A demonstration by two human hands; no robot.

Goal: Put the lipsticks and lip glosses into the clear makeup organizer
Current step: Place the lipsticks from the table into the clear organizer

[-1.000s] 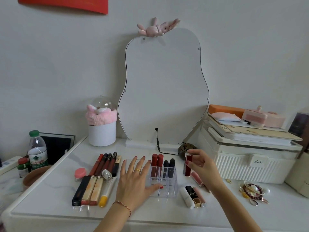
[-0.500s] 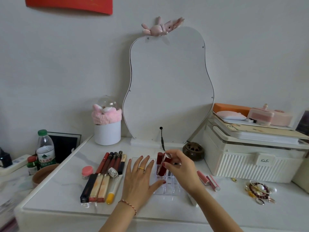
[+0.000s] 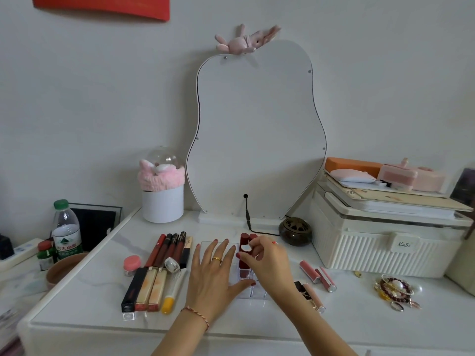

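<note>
Right hand: the right hand (image 3: 267, 263) sits at lower centre of the frame, thumb and forefinger pinched on the top of a dark red lipstick tube (image 3: 244, 256) that stands upright in the organizer.
Left hand: the left hand (image 3: 214, 272) lies flat with fingers spread and straight, pressing on the left part of the organizer; a gold ring and a braided wrist cord show.
Organizer: the clear plastic makeup organizer (image 3: 253, 291) stands on the white marble-look surface (image 3: 97, 291) between the two hands; other red tubes (image 3: 248, 237) stand in its far cells, and how many cells are free I cannot tell.
Left row: a row of long lip glosses and boxed sticks (image 3: 156, 273) lies just left of the left hand, running from the near edge toward the back, with a small round pink pot (image 3: 131, 264) beside it.
Right group: two pink lip gloss tubes (image 3: 317, 274) lie right of the right wrist, and a black-and-pink pair (image 3: 307, 294) is partly hidden by the forearm.
Open room: bare surface shows along the near edge at lower left and between the pink tubes and the bead bracelets (image 3: 395, 290) at lower right.
Back edge: a white curved mirror (image 3: 257, 134), a white ribbed storage box (image 3: 385, 250) and a dark round burner (image 3: 295, 231) stand along the wall.
</note>
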